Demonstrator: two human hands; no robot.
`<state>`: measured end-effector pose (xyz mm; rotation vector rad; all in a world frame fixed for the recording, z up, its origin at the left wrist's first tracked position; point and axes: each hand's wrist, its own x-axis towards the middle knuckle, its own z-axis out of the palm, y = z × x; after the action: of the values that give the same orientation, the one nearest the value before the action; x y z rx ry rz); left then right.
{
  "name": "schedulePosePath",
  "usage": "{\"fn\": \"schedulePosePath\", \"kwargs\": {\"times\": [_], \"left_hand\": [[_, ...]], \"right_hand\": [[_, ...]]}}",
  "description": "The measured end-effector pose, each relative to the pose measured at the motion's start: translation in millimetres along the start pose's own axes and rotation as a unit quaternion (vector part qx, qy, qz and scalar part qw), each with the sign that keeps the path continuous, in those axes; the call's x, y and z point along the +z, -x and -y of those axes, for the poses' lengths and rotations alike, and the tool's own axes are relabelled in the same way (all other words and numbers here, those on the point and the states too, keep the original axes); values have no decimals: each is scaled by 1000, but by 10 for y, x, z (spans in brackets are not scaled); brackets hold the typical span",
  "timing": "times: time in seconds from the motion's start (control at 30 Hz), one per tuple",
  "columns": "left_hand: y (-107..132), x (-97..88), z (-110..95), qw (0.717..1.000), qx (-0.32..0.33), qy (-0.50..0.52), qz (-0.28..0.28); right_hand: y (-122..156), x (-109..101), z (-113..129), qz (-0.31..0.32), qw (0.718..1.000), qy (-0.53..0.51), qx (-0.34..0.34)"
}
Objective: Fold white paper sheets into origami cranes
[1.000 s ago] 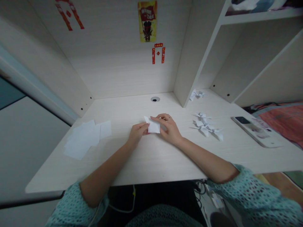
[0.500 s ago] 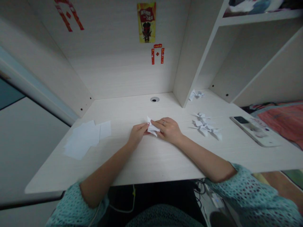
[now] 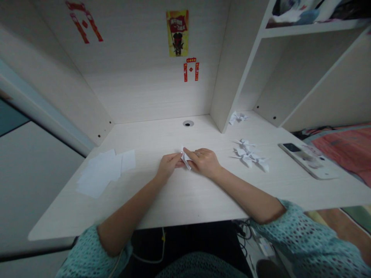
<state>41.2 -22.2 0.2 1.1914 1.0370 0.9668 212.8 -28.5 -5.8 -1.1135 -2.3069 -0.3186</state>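
A small piece of folded white paper (image 3: 186, 161) is held between both hands over the middle of the desk. My left hand (image 3: 169, 164) pinches its left side, thumb on top and fingers beneath. From the right, my right hand (image 3: 206, 161) grips the same paper, with its index finger laid along the upper part. The fingers cover much of the paper, so its full shape is hidden. To the right of my right hand lie several folded white paper figures (image 3: 248, 154), pointed like origami cranes.
Loose white paper sheets (image 3: 97, 173) overlap on the left of the desk (image 3: 162, 206). More folded figures (image 3: 238, 117) sit beside the upright divider (image 3: 232, 77). A phone-like white device (image 3: 308, 160) lies at the right, near a red cloth (image 3: 348, 148). Cables hang below the front edge.
The paper shows narrower between the hands, and the right index finger has moved onto its upper part. The whole view has shifted slightly.
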Motion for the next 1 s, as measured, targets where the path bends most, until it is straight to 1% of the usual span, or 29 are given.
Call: {"fn": "schedulePosePath", "kwargs": {"times": [0.13, 0.27, 0.37, 0.53, 0.63, 0.73, 0.8, 1.0], "left_hand": [[-2, 6, 4, 1000, 10, -1, -2], [21, 20, -5, 998, 45, -33, 2], [47, 40, -29, 996, 64, -55, 11], [76, 60, -66, 998, 48, -44, 7], [85, 69, -81, 999, 33, -17, 29], [85, 81, -86, 998, 40, 0, 49], [76, 85, -83, 998, 52, 3, 41], [27, 23, -87, 997, 73, -6, -28]], "right_hand": [[6, 7, -6, -19, 1000, -3, 25], [14, -8, -16, -19, 1000, 2, 22], [22, -12, -28, -40, 999, -10, 23], [29, -8, -36, -65, 996, -38, 37], [28, -9, -44, -60, 996, -56, 47], [30, -5, -59, -57, 994, -76, 47], [28, -5, -66, -51, 993, -98, 38], [4, -21, -58, -24, 985, -168, 19]]}}
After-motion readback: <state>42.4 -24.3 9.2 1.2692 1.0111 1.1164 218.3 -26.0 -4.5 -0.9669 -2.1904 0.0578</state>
